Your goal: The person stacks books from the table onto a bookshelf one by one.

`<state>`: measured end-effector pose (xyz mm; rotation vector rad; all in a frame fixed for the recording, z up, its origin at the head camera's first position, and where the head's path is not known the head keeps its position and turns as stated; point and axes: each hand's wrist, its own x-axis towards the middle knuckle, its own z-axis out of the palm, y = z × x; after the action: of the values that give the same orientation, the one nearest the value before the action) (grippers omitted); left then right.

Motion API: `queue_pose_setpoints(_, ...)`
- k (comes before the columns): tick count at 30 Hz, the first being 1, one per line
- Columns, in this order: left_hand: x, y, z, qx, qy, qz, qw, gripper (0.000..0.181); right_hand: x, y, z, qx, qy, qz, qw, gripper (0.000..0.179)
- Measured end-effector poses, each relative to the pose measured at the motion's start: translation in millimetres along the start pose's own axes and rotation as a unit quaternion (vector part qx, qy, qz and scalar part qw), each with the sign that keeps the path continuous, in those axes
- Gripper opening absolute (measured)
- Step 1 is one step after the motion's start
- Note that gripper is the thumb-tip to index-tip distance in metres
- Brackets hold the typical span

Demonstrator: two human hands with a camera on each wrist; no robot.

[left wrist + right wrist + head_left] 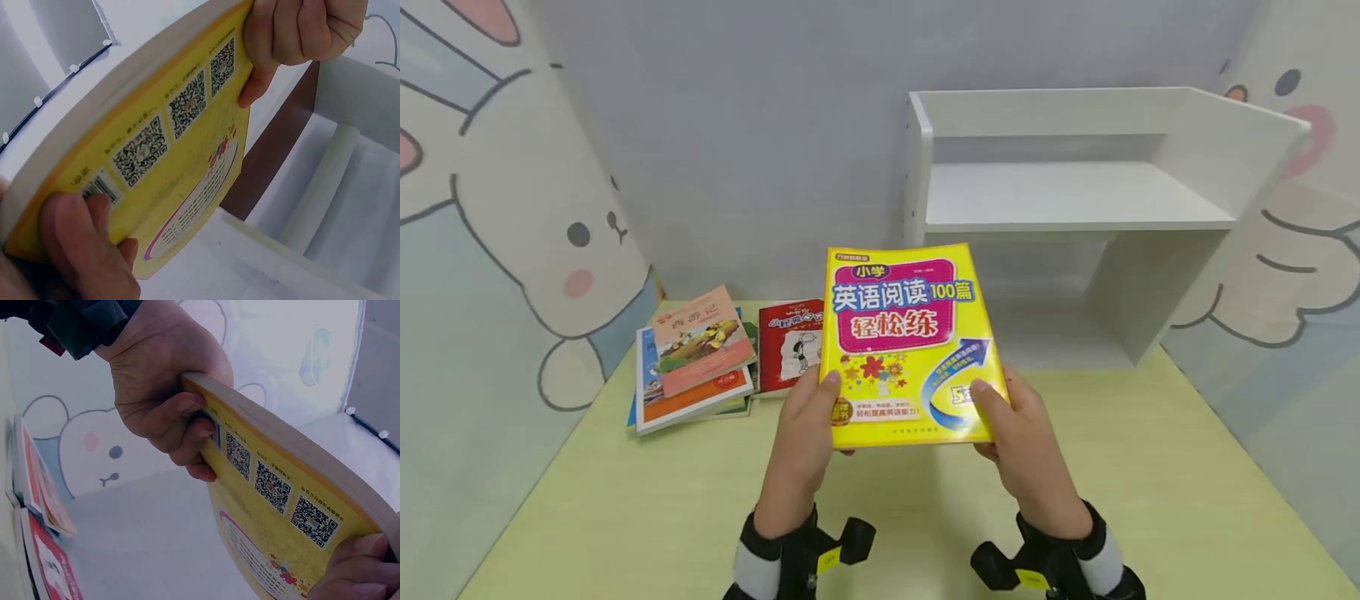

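A yellow workbook (895, 417) with a pink title panel is held up above the table, its front cover facing the head camera. My left hand (801, 437) grips its lower left edge, thumb on the cover and fingers behind. At the lower right corner my right hand (1026, 446) grips it the same way, with its thumb over the cover. In the left wrist view the back cover (181, 169) shows QR codes and a barcode, and the fingers of both hands curl against it. The right wrist view shows the book slightly bowed along its page edge.
On the table (662, 517) at the left lies a pile of books, topped by an orange-pink book (700, 367). A red book (786, 367) lies beside it, partly behind the workbook. A white two-level shelf (1075, 227) stands at the back right. Walls with rabbit drawings enclose both sides.
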<state>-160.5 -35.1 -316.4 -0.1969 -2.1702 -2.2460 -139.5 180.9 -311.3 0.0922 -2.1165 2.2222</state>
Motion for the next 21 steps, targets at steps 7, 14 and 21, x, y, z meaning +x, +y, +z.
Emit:
queue_pose_setpoints(7, 13.0, 18.9, 37.6, 0.005, -0.059, 0.048, 0.9971, 0.030, -11.8, -19.6, -33.9, 0.011, 0.072, -0.015, 0.9972, 0.049)
queue_pose_setpoints(14, 39.7, 33.1, 81.0, 0.005, -0.109, 0.043, 0.9931, 0.030, -9.1, -29.8, -75.9, 0.028, 0.123, -0.042, 0.9911, 0.051)
queue_pose_setpoints(21, 76.1, 46.6, 116.5, 0.011, -0.111, -0.009, 0.9937, 0.028, 19.1, -46.2, -107.8, 0.041, 0.102, -0.076, 0.9910, 0.045)
